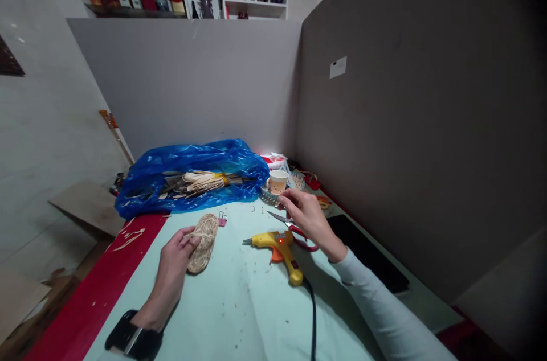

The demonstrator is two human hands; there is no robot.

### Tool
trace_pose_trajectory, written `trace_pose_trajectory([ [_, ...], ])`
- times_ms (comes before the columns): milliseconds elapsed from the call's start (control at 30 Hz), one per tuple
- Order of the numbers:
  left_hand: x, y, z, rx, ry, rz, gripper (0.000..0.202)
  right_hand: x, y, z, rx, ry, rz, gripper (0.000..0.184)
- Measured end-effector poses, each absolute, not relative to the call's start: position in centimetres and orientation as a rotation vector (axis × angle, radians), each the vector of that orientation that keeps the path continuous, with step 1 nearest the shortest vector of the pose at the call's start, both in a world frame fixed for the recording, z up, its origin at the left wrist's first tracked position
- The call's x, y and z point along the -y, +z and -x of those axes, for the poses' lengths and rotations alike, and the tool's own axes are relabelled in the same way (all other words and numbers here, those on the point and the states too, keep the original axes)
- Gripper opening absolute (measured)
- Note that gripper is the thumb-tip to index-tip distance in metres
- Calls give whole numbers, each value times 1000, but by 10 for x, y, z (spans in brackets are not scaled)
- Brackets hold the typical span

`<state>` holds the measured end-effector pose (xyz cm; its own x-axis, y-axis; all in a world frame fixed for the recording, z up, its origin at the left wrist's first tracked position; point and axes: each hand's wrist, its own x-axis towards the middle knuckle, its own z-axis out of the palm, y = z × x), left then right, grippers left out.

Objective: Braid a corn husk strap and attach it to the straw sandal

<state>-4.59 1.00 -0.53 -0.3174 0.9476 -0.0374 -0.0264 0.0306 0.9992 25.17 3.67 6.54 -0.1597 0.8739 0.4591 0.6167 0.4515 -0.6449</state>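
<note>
Left hand (173,261) is pinching the straw sandal (205,241) lower centre, right hand (307,216) is hovering half-curled and empty over the scissors (280,218); I'd be gripping that sandal steady.

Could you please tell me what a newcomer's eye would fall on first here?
The bright blue plastic bag at the back of the table, with a bundle of straw in it, stands out first. Nearer, the left hand holds a small woven straw sole, and a yellow glue gun lies mid-table beside the right hand, which hovers over red-handled scissors.
</note>
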Motion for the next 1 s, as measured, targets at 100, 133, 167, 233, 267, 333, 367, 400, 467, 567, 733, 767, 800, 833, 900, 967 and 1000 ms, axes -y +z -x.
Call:
trace_pose_trajectory([
  [100,-12,-5,51,-1450,1409,-1017,29,-35,58,-243,1863,361,1231,26],
  [133,-12,-6,52,-1447,1404,-1031,29,-34,56,-241,1857,347,1226,24],
  [167,-13,-6,53,-1441,1399,-1048,29,-32,54,-239,1849,332,1222,23],
  [233,-13,-8,55,-1430,1386,-1086,28,-28,50,-237,1837,302,1208,20],
  [267,-13,-8,55,-1427,1378,-1103,28,-26,48,-236,1835,290,1196,19],
  [333,-13,-8,56,-1425,1359,-1131,29,-21,47,-234,1834,270,1167,18],
  [367,-13,-8,56,-1425,1350,-1143,30,-19,47,-233,1831,265,1153,19],
  [400,-13,-7,56,-1427,1341,-1154,31,-16,48,-233,1825,262,1139,20],
  [467,-14,-4,58,-1432,1317,-1177,32,-12,50,-232,1806,259,1115,23],
  [567,-15,2,62,-1453,1259,-1224,32,-11,52,-234,1764,248,1092,25],
  [733,-12,7,71,-1524,1124,-1329,31,-11,51,-236,1751,248,1044,25],
  [767,-12,7,71,-1536,1104,-1344,31,-10,51,-236,1755,251,1037,24],
  [800,-12,7,72,-1546,1086,-1358,32,-10,50,-235,1759,254,1033,24],
  [833,-12,7,72,-1552,1064,-1373,32,-9,48,-235,1761,256,1033,24],
  [900,-15,10,75,-1554,1001,-1410,31,-8,46,-234,1767,259,1038,24],
  [967,-20,17,80,-1545,919,-1449,31,-8,44,-233,1777,263,1044,24],
  [1000,-23,21,84,-1538,876,-1464,31,-9,43,-233,1783,265,1045,24],
])
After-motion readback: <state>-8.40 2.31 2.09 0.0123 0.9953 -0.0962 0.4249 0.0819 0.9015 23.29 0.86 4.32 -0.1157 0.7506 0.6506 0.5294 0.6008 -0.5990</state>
